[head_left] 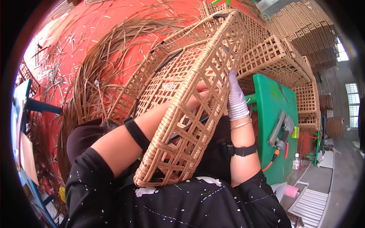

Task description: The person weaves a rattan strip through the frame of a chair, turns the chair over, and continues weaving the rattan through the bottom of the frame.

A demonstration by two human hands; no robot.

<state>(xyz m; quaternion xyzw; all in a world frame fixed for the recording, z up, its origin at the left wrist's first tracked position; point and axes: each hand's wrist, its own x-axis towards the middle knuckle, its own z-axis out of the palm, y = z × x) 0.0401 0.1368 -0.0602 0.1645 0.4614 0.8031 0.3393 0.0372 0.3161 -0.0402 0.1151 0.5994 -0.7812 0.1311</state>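
Woven basket [178, 104], rectangular and latticed, sits tilted on its side across the person's lap, its near end against the black shirt [171, 209]. It looks light for its size, fairly stiff along the thickly wrapped rim and springier in the gaps of the lattice, where single strands could snag or crack if pressed; the dry fibre seems unlikely to slip. The rim and corners would be the surest places to take hold. The left hand [202, 93] reaches inside, behind the near wall; strands cover its fingers, so I cannot tell whether they grip. The right hand [237, 99], in a pale glove, lies along that wall's outer face, fingers pointing away; how tightly they close is hidden. Just to the right, a green stool [281, 161] bears an air-powered tool [279, 131]. Past it stand other baskets [262, 60], while loose strips [114, 41] litter the red floor covering [93, 19]; taller stacks [304, 24] fill the far right.
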